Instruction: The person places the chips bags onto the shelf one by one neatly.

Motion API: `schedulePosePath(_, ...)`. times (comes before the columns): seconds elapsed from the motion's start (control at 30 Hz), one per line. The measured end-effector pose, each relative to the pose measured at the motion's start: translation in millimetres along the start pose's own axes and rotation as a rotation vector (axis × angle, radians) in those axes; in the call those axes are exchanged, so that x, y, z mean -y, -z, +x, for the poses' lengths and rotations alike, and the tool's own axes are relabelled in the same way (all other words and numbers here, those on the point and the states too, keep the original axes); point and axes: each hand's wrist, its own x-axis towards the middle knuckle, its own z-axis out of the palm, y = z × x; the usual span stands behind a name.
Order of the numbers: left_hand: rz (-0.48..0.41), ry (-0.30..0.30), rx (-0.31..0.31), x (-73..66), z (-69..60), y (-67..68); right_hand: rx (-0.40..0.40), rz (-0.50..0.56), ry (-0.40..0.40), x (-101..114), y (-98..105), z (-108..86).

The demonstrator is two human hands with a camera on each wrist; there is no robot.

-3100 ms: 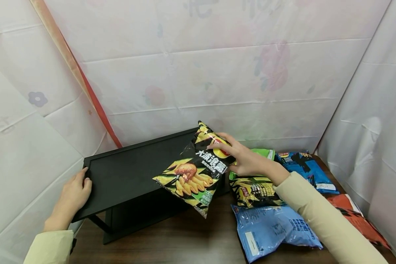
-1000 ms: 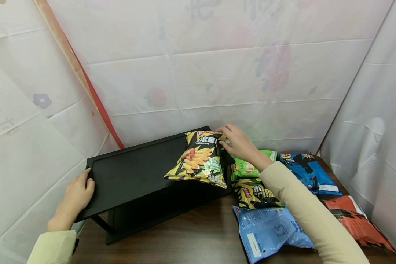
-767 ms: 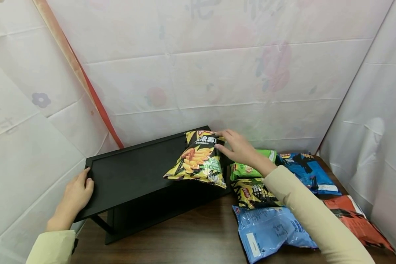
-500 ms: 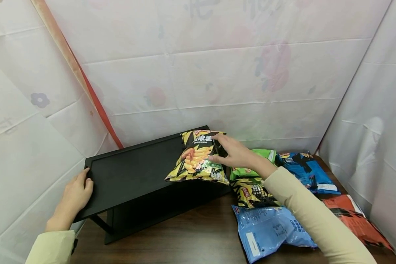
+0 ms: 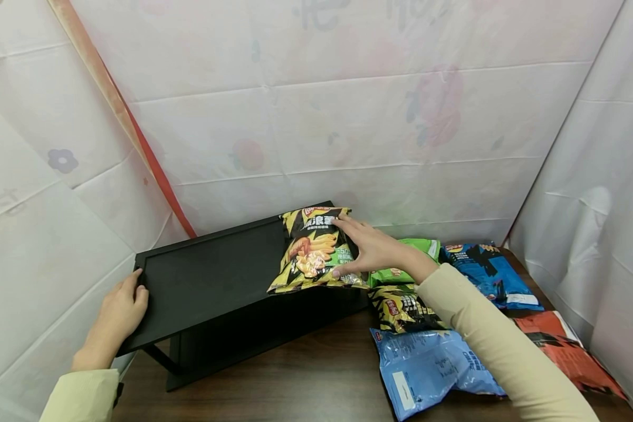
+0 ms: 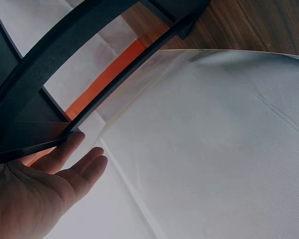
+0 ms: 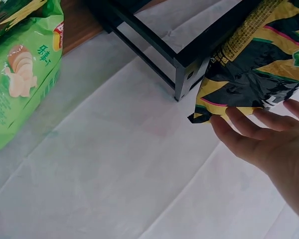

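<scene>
While touching the yellow-and-black chip bag (image 5: 310, 253) atop the black shelf (image 5: 206, 278) near frame centre, showing a loosely spread right hand (image 5: 374, 251). At lower left, resting a relaxed left hand (image 5: 117, 310) on the shelf.

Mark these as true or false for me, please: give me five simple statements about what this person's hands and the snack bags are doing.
1. A glossy black-and-yellow snack bag lies on top of the black rectangular shelf. True.
2. The left hand holds a snack bag. False: it touches the shelf's left end.
3. The right hand's fingers touch the bag on the shelf. True.
4. A light-blue plastic snack bag lies on the brown wood-grain table. True.
5. The bright green plastic snack bag is on top of the shelf. False: it lies to the right of the shelf.
</scene>
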Motion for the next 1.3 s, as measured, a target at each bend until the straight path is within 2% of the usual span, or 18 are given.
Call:
schedulePosePath(0.17, -0.001, 0.004, 0.002, -0.6, 0.0, 0.2, -0.027, 0.042, 0.053, -2, 3, 0.0)
schedulePosePath(0.53, 0.006, 0.012, 0.009, -2.0, 0.0, 1.8, -0.054, 0.074, 0.102, -9, 5, 2.5)
schedulePosePath(1.3, 0.002, 0.006, -0.008, -3.2, 0.3, 1.5, -0.078, 0.093, 0.087, -19, -6, 13.1)
